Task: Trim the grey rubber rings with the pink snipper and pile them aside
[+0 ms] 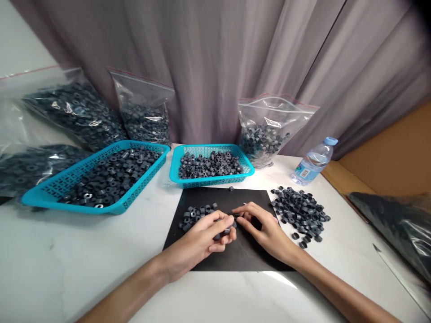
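Note:
Over a black mat [242, 255] my left hand [210, 229] is closed around several small dark grey plastic rings [218, 235], some showing between thumb and fingers. My right hand [264, 226] meets it fingertip to fingertip, its thumb and index finger bent near a dark piece [236, 216] by the left thumb. A thin pointed tip pokes out above the right knuckles; what it belongs to is hidden. Behind my left hand lies a small heap of thick-walled dark rings [194, 214]. To the right of my right hand is a pile of thinner-walled black rings [301, 213].
Two blue baskets [134, 202] [212, 183] of rings stand behind and left. Clear zip bags [144, 116] [269, 134] of parts lean by the curtain [208, 67]. A water bottle [313, 161] stands back right, near a cardboard box [387, 152]. A pale pointed strip [397, 273] lies at right.

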`<state>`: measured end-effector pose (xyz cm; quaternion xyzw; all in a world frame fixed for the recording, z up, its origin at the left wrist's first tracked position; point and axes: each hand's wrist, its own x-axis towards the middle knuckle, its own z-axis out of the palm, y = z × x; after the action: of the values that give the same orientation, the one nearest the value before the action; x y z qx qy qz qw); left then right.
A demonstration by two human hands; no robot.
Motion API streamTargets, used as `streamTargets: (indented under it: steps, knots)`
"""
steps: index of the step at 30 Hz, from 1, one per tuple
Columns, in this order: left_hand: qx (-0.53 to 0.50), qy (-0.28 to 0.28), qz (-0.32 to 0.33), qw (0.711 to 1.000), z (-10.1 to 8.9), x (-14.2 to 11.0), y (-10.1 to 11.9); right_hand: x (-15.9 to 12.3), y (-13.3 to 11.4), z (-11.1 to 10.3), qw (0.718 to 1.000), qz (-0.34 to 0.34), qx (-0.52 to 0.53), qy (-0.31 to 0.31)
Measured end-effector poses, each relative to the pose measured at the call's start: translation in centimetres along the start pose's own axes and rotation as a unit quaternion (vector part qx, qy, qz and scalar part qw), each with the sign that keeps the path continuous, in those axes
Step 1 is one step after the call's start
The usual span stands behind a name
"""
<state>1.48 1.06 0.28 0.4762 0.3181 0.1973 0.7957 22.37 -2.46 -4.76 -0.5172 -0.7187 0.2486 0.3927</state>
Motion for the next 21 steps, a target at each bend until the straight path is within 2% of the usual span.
streamTargets:
  steps: [3, 5, 8, 11, 16, 21]
  knots:
    - [0.041, 0.000, 0.006, 0.999, -0.1, 0.2, -0.2, 0.1, 0.0, -0.2, 1.000, -0.009, -0.013, -0.009]
    - [0.082, 0.010, 0.019, 0.996, -0.2, 0.3, -0.4, 0.5, 0.3, -0.2, 0.999, -0.015, -0.036, 0.012]
    - [0.120, 0.030, 0.045, 0.991, -0.4, 0.5, -0.6, 2.1, 1.3, -0.2, 0.991, -0.028, -0.118, 0.056]
    - [0.119, 0.039, 0.061, 0.990, -0.5, 0.8, -0.7, 4.4, 2.6, -0.2, 0.976, -0.050, -0.204, 0.058]
    - [0.170, 0.059, 0.086, 0.980, -0.3, 1.2, -0.7, 7.1, 4.2, -0.6, 0.975, -0.048, -0.206, 0.062]
    - [0.185, 0.084, 0.109, 0.973, -0.6, 1.3, -1.2, 6.5, 4.1, -0.9, 0.984, -0.045, -0.160, 0.066]
